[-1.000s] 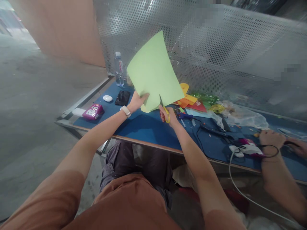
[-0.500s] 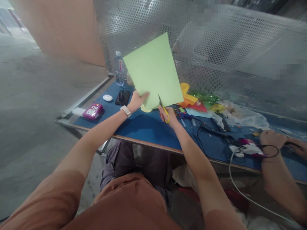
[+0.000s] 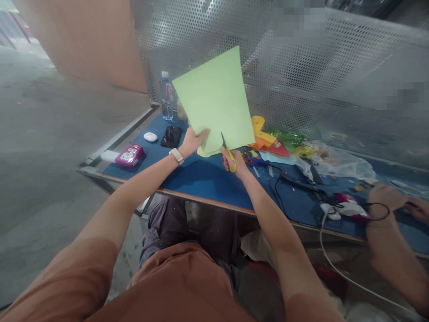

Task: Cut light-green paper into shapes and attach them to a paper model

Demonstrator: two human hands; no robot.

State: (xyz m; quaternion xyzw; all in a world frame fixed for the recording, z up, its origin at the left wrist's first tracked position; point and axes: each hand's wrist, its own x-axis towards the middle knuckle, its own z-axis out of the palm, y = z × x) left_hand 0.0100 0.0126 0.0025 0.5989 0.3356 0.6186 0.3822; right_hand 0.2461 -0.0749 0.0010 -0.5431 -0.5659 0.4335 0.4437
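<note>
A large sheet of light green paper is held up over the blue table, tilted. My left hand grips its lower left edge, thumb on the near face, fingers behind it. In my right hand is a pair of scissors with yellow handles, the dark blade lying against the paper's lower edge. Under the paper, between my hands, a rounded green edge shows; whether it is a flap of the same sheet I cannot tell.
Left on the table are a water bottle, a black phone, a white case and a purple tissue pack. To the right lie a blue glue gun, yellow pieces, cables and a co-worker's hands.
The paper's top right corner has swung slightly right, and its lower right corner slightly left. My hands have barely moved. The co-worker's hands have shifted a little right.
</note>
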